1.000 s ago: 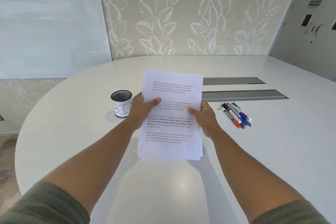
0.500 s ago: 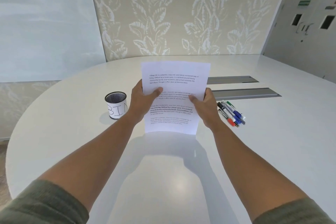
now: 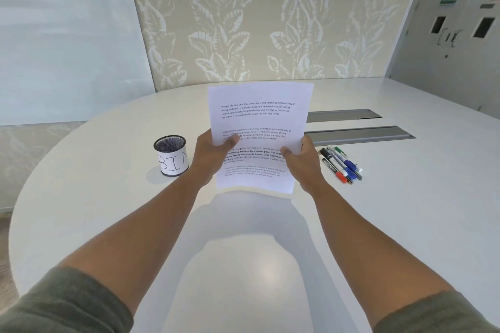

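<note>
A stack of white printed sheets (image 3: 258, 116) stands nearly upright above the white table (image 3: 405, 211), printed side facing me, its lower edge close to the tabletop. My left hand (image 3: 213, 155) grips the stack's left edge, thumb across the text. At the right edge, my right hand (image 3: 303, 161) holds the sheets the same way, thumb on the front. Both arms reach forward over the table in olive sleeves.
A black mesh cup (image 3: 171, 155) with a white label reading "BIN" stands left of my left hand. Several markers and pens (image 3: 341, 163) lie in a row to the right of my right hand. Two grey cable-slot covers (image 3: 359, 134) run across the table behind them.
The sheets have been raised from a tilted, low position to nearly upright and further from me. Both hands kept their grip on the edges.
</note>
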`<state>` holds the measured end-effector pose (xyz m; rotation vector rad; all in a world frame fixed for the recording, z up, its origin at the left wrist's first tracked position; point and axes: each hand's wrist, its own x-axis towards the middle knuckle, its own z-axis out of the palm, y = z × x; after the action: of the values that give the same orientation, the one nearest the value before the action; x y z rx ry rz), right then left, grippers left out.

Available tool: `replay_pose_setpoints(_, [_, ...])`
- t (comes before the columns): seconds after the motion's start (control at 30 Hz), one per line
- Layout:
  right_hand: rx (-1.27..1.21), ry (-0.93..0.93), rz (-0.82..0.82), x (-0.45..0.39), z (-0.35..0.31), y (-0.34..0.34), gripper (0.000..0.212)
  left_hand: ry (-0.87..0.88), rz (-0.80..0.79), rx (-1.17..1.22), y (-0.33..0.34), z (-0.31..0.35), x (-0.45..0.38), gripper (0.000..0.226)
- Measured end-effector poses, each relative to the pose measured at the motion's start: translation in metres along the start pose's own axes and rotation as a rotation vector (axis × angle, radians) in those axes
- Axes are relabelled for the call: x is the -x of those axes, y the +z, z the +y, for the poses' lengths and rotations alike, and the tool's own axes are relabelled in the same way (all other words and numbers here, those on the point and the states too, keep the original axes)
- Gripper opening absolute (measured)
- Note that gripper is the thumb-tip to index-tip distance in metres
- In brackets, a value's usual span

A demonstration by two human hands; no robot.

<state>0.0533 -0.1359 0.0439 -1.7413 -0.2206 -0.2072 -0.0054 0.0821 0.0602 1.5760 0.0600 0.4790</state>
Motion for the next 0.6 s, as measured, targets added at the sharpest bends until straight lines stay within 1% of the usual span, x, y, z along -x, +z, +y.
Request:
replay_pose_setpoints(0.1, [0.032,0.048,-0.044,0.006,0.011,-0.001,0.024,-0.074,-0.032,-0.094,-0.002,-0.010,0.008,0.025])
replay_pose_setpoints(0.2, [0.057,0.070,-0.059,0.013,0.022,-0.001,0.020,-0.125,-0.082,-0.198,-0.006,-0.024,0.016,0.029])
replay_pose_setpoints(0.4, [0.060,0.082,-0.019,0.011,0.023,-0.004,0.013,-0.120,-0.106,-0.200,-0.007,-0.024,0.016,0.018])
replay_pose_setpoints(0.5, [-0.037,0.121,0.008,0.007,0.019,-0.004,0.014,-0.111,-0.070,-0.156,-0.008,-0.022,0.014,0.015])
replay_pose_setpoints(0.6, [-0.125,0.184,0.040,0.003,0.018,-0.005,0.019,-0.131,0.050,-0.077,-0.012,-0.022,0.012,0.023])
